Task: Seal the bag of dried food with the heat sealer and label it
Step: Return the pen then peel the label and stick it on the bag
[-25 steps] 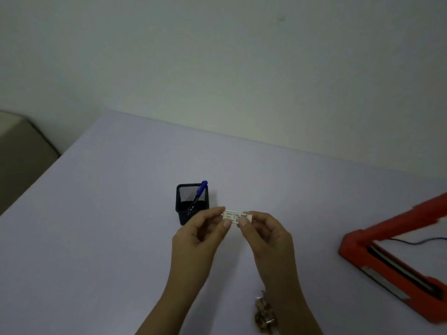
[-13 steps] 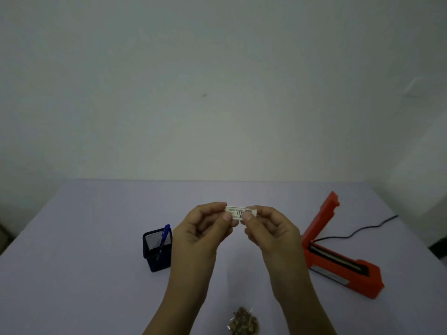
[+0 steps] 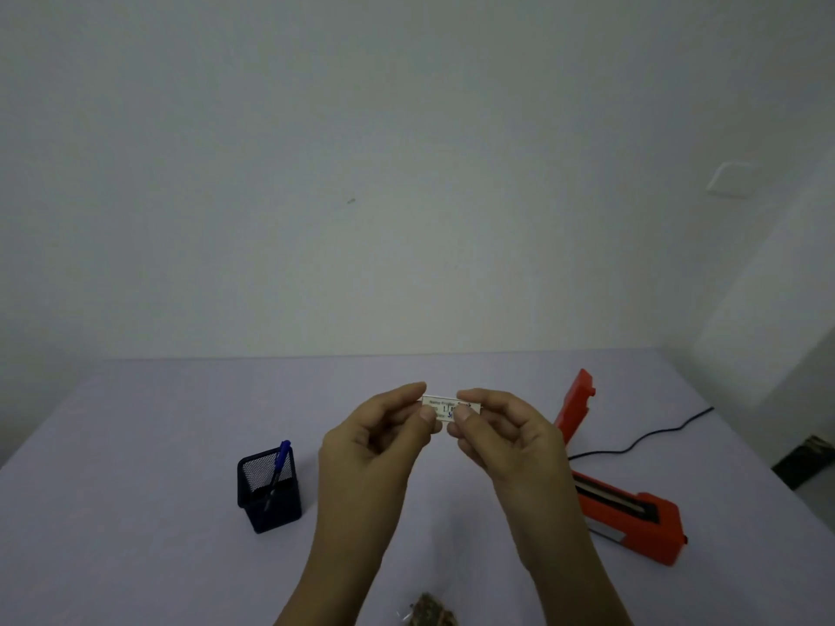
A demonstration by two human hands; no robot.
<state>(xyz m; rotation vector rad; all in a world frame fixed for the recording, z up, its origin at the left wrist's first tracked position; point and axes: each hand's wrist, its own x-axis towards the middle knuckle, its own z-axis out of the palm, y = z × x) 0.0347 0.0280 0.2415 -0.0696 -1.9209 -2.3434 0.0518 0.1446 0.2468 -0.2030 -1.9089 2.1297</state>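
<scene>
A small white label [image 3: 447, 406] with printed and blue handwritten text is held up above the table, pinched at its left end by my left hand [image 3: 375, 438] and at its right end by my right hand [image 3: 501, 433]. The clear bag of brown dried food [image 3: 429, 613] lies on the table at the bottom edge of the view, mostly cut off. An orange heat sealer [image 3: 632, 512] sits to the right with its arm raised.
A black mesh pen holder [image 3: 269, 494] with a blue pen [image 3: 279, 463] stands left of my hands. The sealer's black cord [image 3: 655, 433] runs off to the right. The pale table [image 3: 135, 467] ends at a white wall behind.
The view has tilted up and swung right, bringing the whole sealer and more wall into sight. Both hands keep pinching the label, raised slightly.
</scene>
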